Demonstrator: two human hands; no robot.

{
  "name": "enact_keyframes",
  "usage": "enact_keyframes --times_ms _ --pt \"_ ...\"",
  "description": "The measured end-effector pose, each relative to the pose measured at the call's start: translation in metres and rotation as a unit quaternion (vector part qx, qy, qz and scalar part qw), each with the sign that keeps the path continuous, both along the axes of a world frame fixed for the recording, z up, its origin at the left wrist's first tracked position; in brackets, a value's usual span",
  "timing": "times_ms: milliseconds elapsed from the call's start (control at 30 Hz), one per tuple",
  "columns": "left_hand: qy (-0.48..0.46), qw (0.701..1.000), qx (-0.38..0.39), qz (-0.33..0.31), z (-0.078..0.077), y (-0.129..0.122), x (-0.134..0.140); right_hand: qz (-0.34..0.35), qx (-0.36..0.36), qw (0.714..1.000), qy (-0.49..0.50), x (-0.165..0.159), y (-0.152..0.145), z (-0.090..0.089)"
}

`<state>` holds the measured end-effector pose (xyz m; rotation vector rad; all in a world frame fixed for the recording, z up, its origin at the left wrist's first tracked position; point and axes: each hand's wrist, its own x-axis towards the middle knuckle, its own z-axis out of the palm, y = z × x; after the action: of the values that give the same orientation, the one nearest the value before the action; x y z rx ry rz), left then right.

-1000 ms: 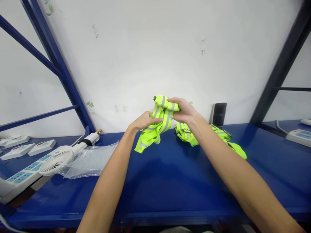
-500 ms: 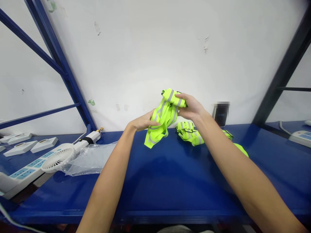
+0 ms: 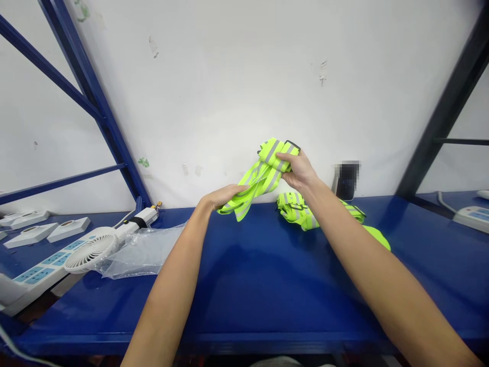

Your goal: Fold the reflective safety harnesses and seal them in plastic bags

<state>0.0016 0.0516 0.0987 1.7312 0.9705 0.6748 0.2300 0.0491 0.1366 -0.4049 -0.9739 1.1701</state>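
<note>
Reflective strap point(image 3: 260, 176) being grasped above counter point(image 3: 244, 290) by left hand point(image 3: 224, 196) and right hand point(image 3: 300, 171), strands apparently being aligned.

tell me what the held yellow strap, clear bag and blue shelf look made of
Held yellow strap: probably matte synthetic fabric, draping in soft folds.
Clear bag: thin plastic film, glossy, see-through and wrinkled.
Blue shelf: likely glossy painted metal, given its blurred reflections.

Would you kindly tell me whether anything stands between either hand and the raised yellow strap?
Nothing visible does: the left hand and right hand both hold the strap directly. More yellow strapping lies on the blue table, partly behind the right forearm.
</note>
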Motion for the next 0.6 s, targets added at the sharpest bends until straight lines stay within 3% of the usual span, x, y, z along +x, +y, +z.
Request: enact_keyframes --times_ms 167,267,400,600 --pt "-0.017 1.000 0.016 -0.012 -0.011 -0.015 0.005 -0.121 0.061 0.989 -0.058 -0.001 0.010 -0.012" --pt "-0.118 0.993 -0.002 -0.010 -0.032 -0.038 0.010 -0.163 0.105 0.974 -0.115 -0.005 0.010 -0.021" --pt "-0.233 0.969 -0.079 0.006 -0.054 -0.063 0.002 -0.172 0.129 0.962 -0.167 -0.012 0.008 -0.030" --pt "-0.241 0.966 -0.087 0.023 -0.062 -0.067 -0.016 -0.118 0.108 0.979 -0.125 -0.018 0.011 -0.030"
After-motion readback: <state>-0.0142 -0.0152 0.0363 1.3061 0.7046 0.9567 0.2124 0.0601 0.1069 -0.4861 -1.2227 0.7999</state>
